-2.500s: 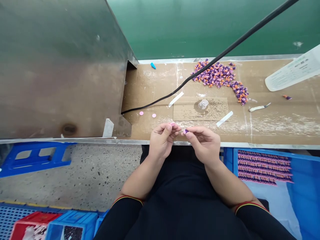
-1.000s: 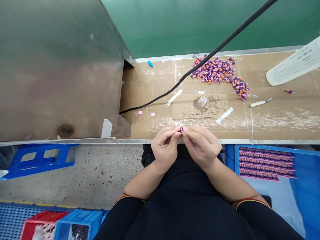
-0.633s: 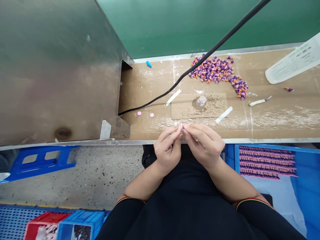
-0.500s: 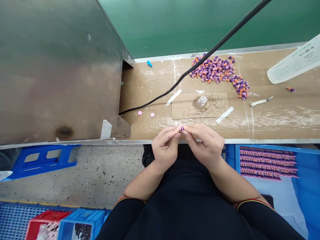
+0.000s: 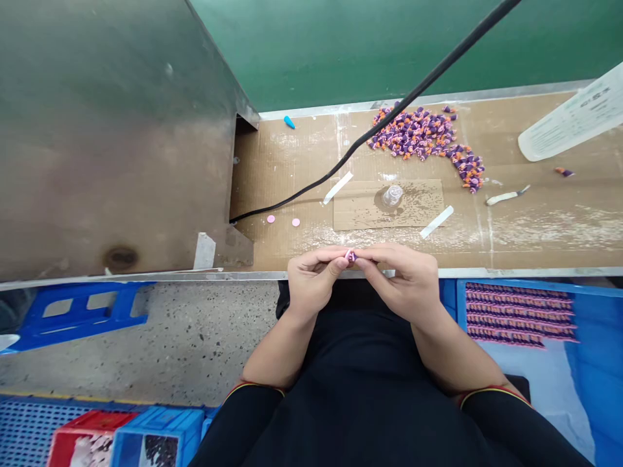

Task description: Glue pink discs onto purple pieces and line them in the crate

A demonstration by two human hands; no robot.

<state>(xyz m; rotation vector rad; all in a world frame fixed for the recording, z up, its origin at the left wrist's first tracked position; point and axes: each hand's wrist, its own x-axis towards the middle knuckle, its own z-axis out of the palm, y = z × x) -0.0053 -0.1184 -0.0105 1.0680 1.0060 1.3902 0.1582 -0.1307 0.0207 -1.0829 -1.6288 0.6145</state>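
Between the fingertips of both hands is a small purple and pink piece (image 5: 351,256), held just above the table's front edge. My left hand (image 5: 314,279) pinches it from the left, thumb and forefinger closed. From the other side my right hand (image 5: 406,279) grips its purple end the same way. Fingers cover much of the piece. Beyond the hands, a small clear plastic cup (image 5: 392,195) stands on a wet cardboard strip (image 5: 355,211). A heap of small purple, pink and orange pieces (image 5: 413,133) lies farther back. Two pink discs (image 5: 296,222) rest to the left.
A black cable (image 5: 341,162) crosses over the table. At left stands a large metal housing (image 5: 121,130). A white bottle (image 5: 569,120) and a brush-like tool (image 5: 506,197) are on the right. Rows of purple pieces fill part of a blue tray (image 5: 594,389) below right.
My left hand has shifted slightly left and its thumb has moved along the piece, so more of its pink side shows. The right hand stays nearly in place.
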